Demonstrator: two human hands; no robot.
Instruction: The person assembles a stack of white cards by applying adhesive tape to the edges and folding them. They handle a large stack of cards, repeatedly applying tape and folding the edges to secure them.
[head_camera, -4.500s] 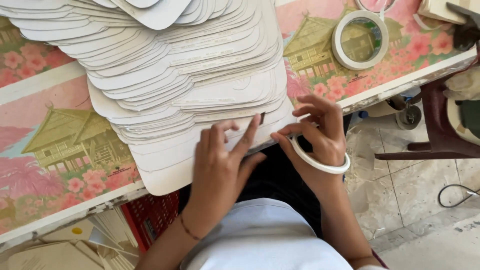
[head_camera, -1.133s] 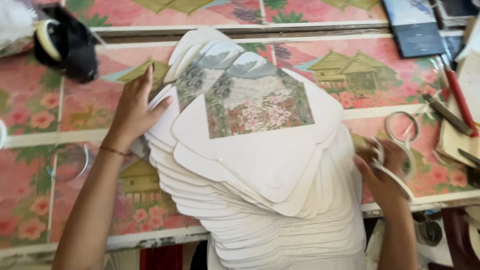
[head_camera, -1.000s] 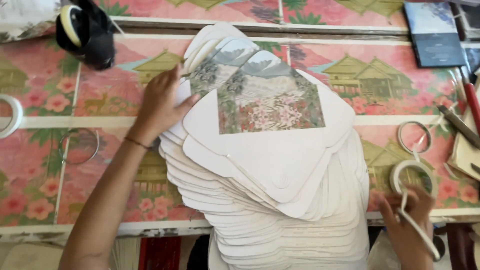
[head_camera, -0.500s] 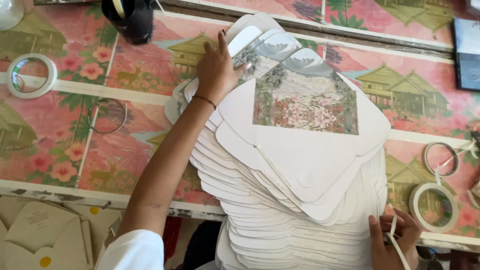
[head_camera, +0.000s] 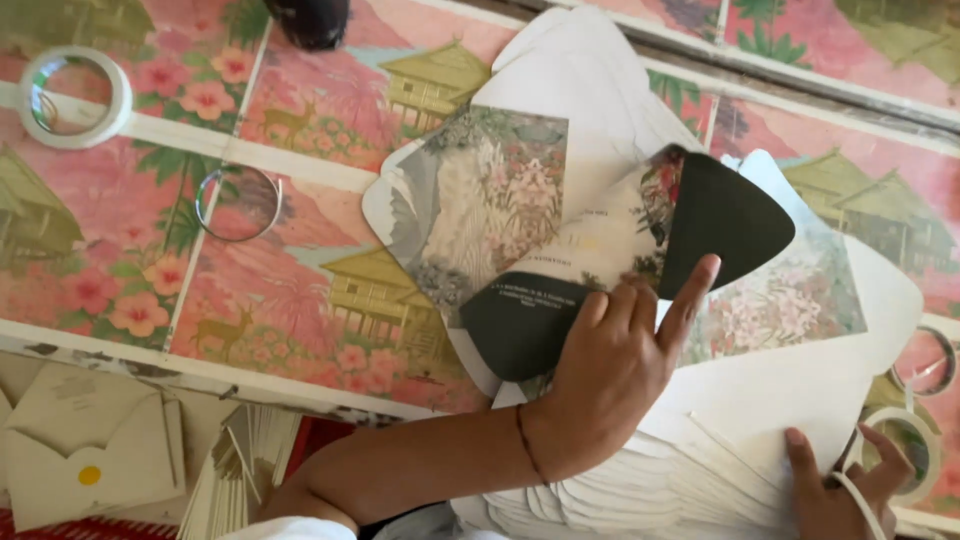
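my left hand (head_camera: 610, 385) pinches a printed envelope blank (head_camera: 560, 250) over the stack (head_camera: 800, 400); my right hand (head_camera: 845, 495) grasps a tape ring (head_camera: 905, 455).

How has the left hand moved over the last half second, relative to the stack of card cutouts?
Yes. The left hand has come off the stack's far left edge and now lies nearer the person, lifting one printed cutout with dark flaps.
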